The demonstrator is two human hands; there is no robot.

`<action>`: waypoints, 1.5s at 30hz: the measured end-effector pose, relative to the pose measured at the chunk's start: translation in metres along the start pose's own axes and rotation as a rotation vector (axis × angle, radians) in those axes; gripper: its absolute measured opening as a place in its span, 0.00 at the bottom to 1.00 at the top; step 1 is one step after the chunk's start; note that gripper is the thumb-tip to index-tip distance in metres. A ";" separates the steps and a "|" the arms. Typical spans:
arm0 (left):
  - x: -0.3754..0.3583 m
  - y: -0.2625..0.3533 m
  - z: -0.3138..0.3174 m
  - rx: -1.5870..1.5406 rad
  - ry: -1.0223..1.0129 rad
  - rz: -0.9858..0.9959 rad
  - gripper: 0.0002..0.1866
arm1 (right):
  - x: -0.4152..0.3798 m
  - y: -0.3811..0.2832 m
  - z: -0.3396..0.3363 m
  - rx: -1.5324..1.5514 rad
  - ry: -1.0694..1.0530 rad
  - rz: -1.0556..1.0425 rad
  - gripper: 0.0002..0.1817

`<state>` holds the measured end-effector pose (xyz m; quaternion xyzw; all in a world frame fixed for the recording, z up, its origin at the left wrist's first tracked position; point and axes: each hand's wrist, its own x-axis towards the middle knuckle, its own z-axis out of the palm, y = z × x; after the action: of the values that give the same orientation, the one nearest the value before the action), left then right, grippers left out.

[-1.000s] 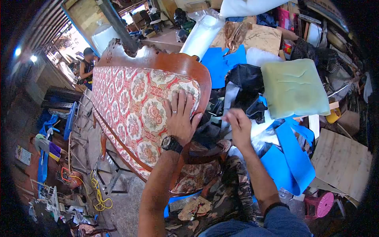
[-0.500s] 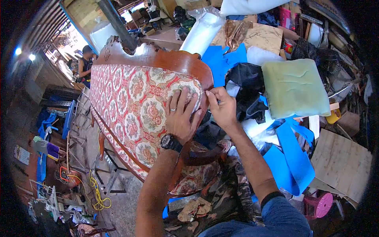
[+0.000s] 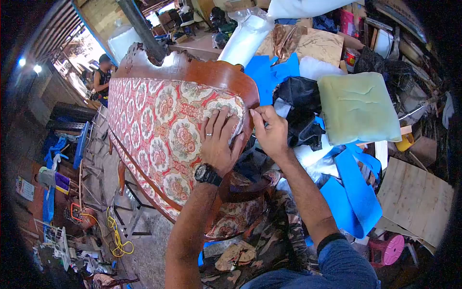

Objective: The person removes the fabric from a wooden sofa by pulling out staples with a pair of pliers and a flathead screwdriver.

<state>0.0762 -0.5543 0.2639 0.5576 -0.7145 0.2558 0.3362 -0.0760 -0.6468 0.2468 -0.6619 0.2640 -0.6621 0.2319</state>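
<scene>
The right hand [image 3: 270, 132] has come in to the chair back's rounded corner, where a second ago it was held off to the side; now both hands meet at the same stretch of edge, which looks like one hand steadying while the other does fine work. Its thumb and forefinger are drawn together in a narrow pinch at the wood frame [image 3: 243, 82]; I cannot tell whether anything thin is between them. The left hand [image 3: 219, 144] lies spread on the floral fabric [image 3: 161, 123], palm down, fingers slightly apart, a ring on one finger and a watch [image 3: 207, 174] at the wrist.

The chair back lies tilted under the left hand and reaches away to its left, with the carved wood running along the far side. Nearer the body, below the left hand, is a dark armrest [image 3: 248, 190]. To the right of the right hand are crumpled black plastic [image 3: 299, 96] and a pale green cushion [image 3: 358, 108]; blue sheets [image 3: 358, 192] lie nearer the body on that side. Beyond both hands is a white roll [image 3: 245, 41], and far off to the left, another person [image 3: 102, 79]
</scene>
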 end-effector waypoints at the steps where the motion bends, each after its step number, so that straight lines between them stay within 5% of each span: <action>1: 0.000 0.002 -0.001 0.005 0.000 -0.008 0.24 | 0.000 0.000 -0.001 -0.007 -0.002 -0.008 0.07; 21: -0.002 0.000 0.003 0.059 -0.008 0.002 0.24 | -0.001 0.001 0.001 0.004 -0.016 0.006 0.07; 45: -0.001 0.001 0.000 0.027 -0.004 0.008 0.25 | 0.020 0.010 -0.009 0.154 -0.356 0.136 0.04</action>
<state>0.0758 -0.5539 0.2629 0.5598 -0.7139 0.2658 0.3261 -0.0853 -0.6671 0.2561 -0.7293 0.2116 -0.5358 0.3691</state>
